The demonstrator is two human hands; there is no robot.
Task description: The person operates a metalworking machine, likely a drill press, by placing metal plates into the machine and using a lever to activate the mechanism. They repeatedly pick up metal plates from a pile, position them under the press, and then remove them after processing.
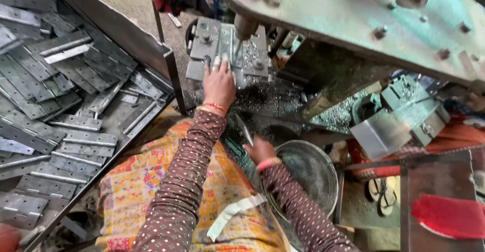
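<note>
While the left hand (219, 83) reaches up toward twelve o'clock, its fingers lie flat on a grey metal hinge plate (233, 55) seated in the jig (209, 42) under the drill spindle (245, 27). The hand presses rather than clasps: fingertips spread on the plate's near edge, palm down, nothing enclosed. The plate looks dull steel-grey, narrow and upright in the view, with bright swarf (262, 98) scattered round it and over the machine bed. The drill tip meets the plate just at one o'clock of the fingertips, though blur makes the exact contact hard to judge.

Lower, near the middle of the view, the right hand (260, 151) is closed round a second hinge strip (244, 129), a thin, shiny grey piece that sticks up toward eleven o'clock from the fist. This hand sits just at nine o'clock of a round metal basin (313, 176), whose rim it nearly touches. Both wrists carry orange-red bangles, and both sleeves are brown with pale dots.

Toward nine o'clock a large tray (146, 45) holds a heap of flat grey hinges (60, 90), many with small holes, lying overlapped at all angles. A patterned yellow cloth (136, 181) covers the lap at six o'clock. Across the top at one to two o'clock runs the pale green machine frame (353, 14).
</note>
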